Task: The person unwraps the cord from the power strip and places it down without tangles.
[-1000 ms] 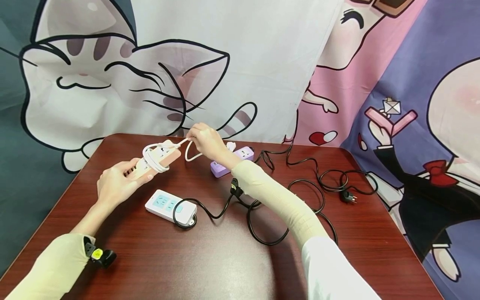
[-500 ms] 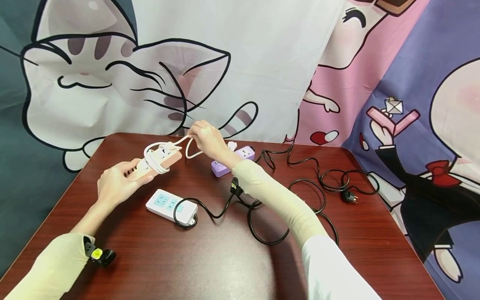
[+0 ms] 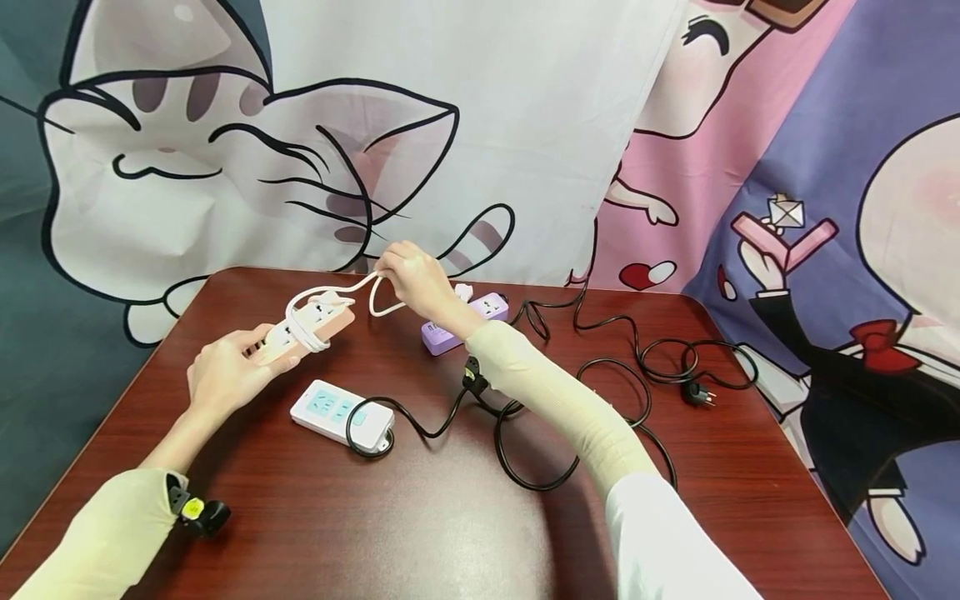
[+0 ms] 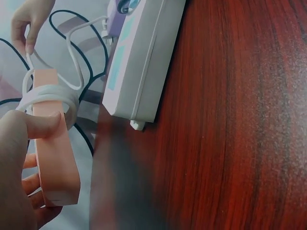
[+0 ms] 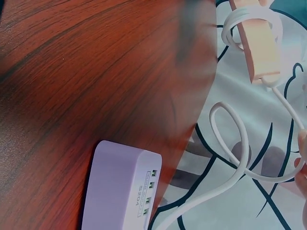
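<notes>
Peach power strip (image 3: pixel 300 332): held off the worktop (image 3: pixel 450 533), its near end inside the left hand (image 3: pixel 225 371); several turns of white cord (image 3: pixel 311 321) circle its far half.
Left grip: fingers and thumb curl round the strip's near end, thumb pressed on the side just short of the wraps, as the left wrist view shows (image 4: pixel 45 125).
Right grip: the right hand (image 3: pixel 412 279) pinches the free run of white cord beyond the strip's far end; a slack loop (image 3: pixel 378 304) hangs below the pinch.
Risk at the wraps: the turns sit close to the strip's far end; judged from this, a slack pull could let them slide off that end and undo the coil.
Risk at the left grip: only the near end is held, so a hard tug from the right hand could twist or drag the strip out of the fingers.
Risk at the loop: the hanging loop could catch on itself and kink, which would leave a lump in the next turn.
Just beyond the right grip: a purple power strip (image 3: pixel 465 321) lies on the worktop below the wrist; the trailing cord could snag on it or drag it.
Nearer the person: a white power strip (image 3: pixel 341 412) with a black cord (image 3: pixel 525 467) lies under the arms, apart from both hands; a dropped strip would likely land on it.
Farther right: black cord loops and a plug (image 3: pixel 696 392), well apart.
</notes>
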Demonstrator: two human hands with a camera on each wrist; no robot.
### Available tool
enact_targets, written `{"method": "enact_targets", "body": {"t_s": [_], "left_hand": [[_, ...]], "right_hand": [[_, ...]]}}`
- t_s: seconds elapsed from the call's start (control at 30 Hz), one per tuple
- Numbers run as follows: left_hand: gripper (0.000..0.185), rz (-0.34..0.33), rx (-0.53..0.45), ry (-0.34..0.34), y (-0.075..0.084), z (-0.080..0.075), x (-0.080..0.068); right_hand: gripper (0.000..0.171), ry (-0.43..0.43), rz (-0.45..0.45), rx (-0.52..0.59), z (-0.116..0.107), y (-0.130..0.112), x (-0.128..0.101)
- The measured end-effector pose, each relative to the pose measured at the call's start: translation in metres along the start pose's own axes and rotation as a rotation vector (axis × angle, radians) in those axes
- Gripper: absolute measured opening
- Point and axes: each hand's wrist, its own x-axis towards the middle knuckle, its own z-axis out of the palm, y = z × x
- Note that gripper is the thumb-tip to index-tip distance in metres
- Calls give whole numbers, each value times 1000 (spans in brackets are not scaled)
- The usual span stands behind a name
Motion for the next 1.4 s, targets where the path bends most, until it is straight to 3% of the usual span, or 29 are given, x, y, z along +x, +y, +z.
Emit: {"method": "enact_targets", "body": {"t_s": [0.53, 1.23, 1.4], "left_hand": [[74, -131, 12, -28, -9, 1, 2], [72, -167, 20, -37, -11, 2, 3], [71, -214, 6, -24, -14, 2, 3]], "right_hand": [[11, 27, -82, 17, -3, 3, -7], [11, 45, -177, 69, -11, 12, -10], [9, 60, -210, 89, -12, 14, -11]]}}
